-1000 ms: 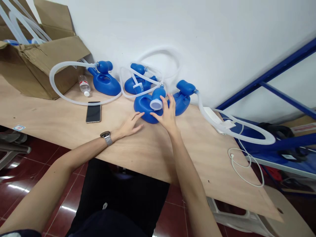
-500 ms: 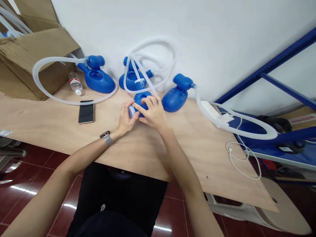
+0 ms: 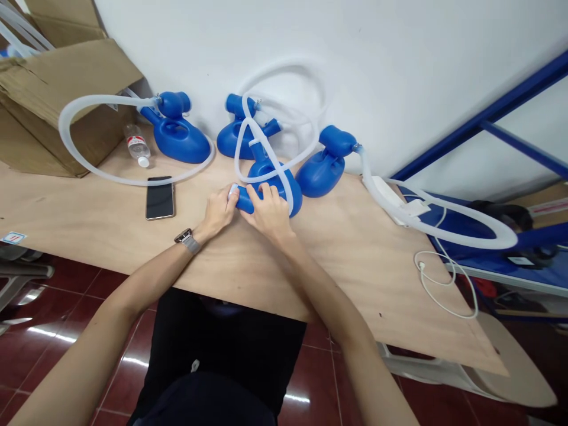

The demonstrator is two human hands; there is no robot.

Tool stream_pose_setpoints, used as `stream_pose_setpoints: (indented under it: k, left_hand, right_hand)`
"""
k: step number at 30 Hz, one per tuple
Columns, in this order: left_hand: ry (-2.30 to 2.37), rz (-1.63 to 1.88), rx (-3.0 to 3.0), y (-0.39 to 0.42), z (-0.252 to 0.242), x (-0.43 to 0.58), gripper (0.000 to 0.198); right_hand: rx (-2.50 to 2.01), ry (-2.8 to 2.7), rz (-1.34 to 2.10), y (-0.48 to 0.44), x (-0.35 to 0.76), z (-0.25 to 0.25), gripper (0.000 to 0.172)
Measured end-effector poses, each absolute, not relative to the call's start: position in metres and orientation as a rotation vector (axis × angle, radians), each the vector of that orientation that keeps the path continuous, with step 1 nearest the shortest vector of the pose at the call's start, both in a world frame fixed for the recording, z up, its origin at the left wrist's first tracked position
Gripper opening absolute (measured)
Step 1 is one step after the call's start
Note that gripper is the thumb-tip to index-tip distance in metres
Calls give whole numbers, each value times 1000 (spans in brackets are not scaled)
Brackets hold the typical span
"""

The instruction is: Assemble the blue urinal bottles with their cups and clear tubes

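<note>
A blue plastic urinal bottle (image 3: 294, 195) with a translucent hose (image 3: 286, 188) lies on the table in front of me. Its wide blue neck points left, toward my left hand. The fingers of my left hand (image 3: 219, 212) are closed around a white cap (image 3: 233, 188) at the end of that neck; part of the cap is hidden by them. My right hand (image 3: 273, 213) grips the neck and near side of the bottle with bent fingers, hiding part of it. The hose loops up over the bottle and comes down beside my right hand.
Similar blue bottles stand along the wall: a left one (image 3: 184, 142), a middle one (image 3: 228, 139) and a right one (image 3: 322, 174). A phone (image 3: 160, 198), a water bottle (image 3: 136, 146) and a cardboard box (image 3: 66, 89) are at left. A white cable (image 3: 426, 290) lies right, near the blue rack (image 3: 488, 118).
The bottle has been turned and tipped so its neck faces left and its body sits farther right. My left hand has shifted slightly left with the cap; the hose now hangs over the bottle.
</note>
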State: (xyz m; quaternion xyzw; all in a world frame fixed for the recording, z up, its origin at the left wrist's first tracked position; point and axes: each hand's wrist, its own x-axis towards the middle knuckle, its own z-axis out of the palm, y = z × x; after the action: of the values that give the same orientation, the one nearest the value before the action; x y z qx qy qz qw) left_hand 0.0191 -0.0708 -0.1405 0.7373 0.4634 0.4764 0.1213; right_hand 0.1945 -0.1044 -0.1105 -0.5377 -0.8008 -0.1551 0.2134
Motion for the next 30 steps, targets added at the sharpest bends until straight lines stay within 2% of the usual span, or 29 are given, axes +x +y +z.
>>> stream_pose_setpoints:
  k: [10, 16, 19, 21, 23, 27, 30]
  left_hand:
    - [1200, 1260, 1951, -69, -153, 31, 58]
    - [1055, 1255, 1011, -49, -148, 35, 63]
    - [943, 1224, 796, -32, -148, 29, 49]
    - [1021, 1224, 787, -23, -151, 22, 31]
    - [1198, 1254, 874, -16, -155, 10, 22]
    - [1576, 1467, 1379, -3, -163, -25, 29]
    - [1758, 1446, 1665, 1, -165, -40, 33]
  right_hand:
    - [-1671, -2260, -387, -125, 205, -114, 59]
    - [-1517, -2092, -363, -123, 224, -122, 66]
    - [-1384, -2123, -360, -119, 232, -127, 62]
    - [-1321, -2153, -381, -118, 238, -134, 58]
    - [-1286, -2160, -415, -119, 245, -143, 56]
    - [-1284, -2186, -430, -125, 265, -162, 58]
    - [-1357, -2188, -417, -128, 273, -168, 59]
